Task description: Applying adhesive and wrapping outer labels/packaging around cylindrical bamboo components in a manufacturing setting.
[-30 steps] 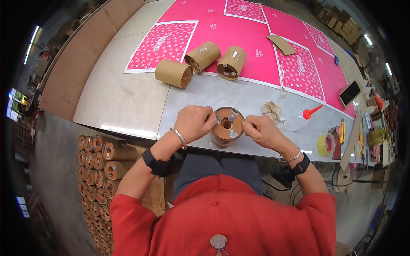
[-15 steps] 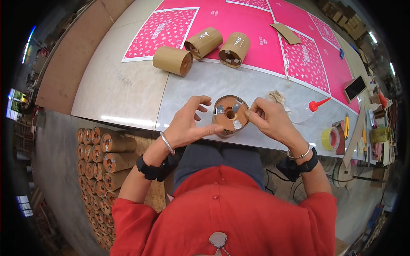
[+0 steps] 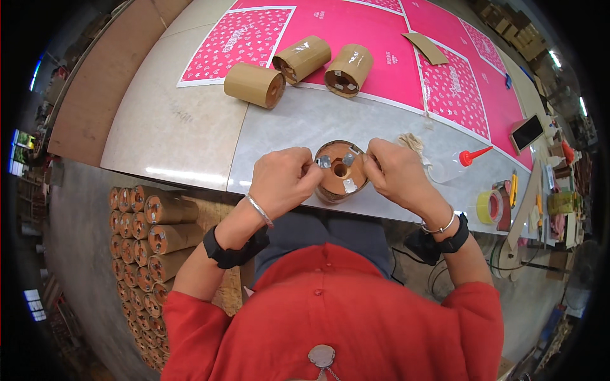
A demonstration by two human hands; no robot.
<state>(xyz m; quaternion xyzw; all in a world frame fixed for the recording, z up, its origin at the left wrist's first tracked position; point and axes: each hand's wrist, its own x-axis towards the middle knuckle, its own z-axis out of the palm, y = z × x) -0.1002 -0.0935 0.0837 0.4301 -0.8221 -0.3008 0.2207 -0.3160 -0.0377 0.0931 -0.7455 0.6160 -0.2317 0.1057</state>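
Note:
A short brown cardboard tube (image 3: 332, 181) stands upright at the table's near edge. Its top holds a reddish-brown disc with a hole in the middle and three small metal plates around it. Against the left rim my left hand (image 3: 284, 175) is closed, thumb and forefinger beside one of the plates. My right hand (image 3: 395, 166) is closed too, its thumb and fingers pinching the right rim. Whether a small piece sits inside either pinch is hidden by the fingers.
Three similar tubes (image 3: 254, 84) lie beyond on pink printed sheets (image 3: 356, 38). To the right are a crumpled cloth (image 3: 412, 143), a red nozzle (image 3: 474, 155), yellow tape (image 3: 488, 207), a cutter (image 3: 513, 188) and a phone (image 3: 527, 133). Stacked tubes (image 3: 171, 209) stand below left.
My left hand has gone from spread fingers to closed at the tube's left rim. The right hand stays pinched at the right rim. The view has shifted slightly.

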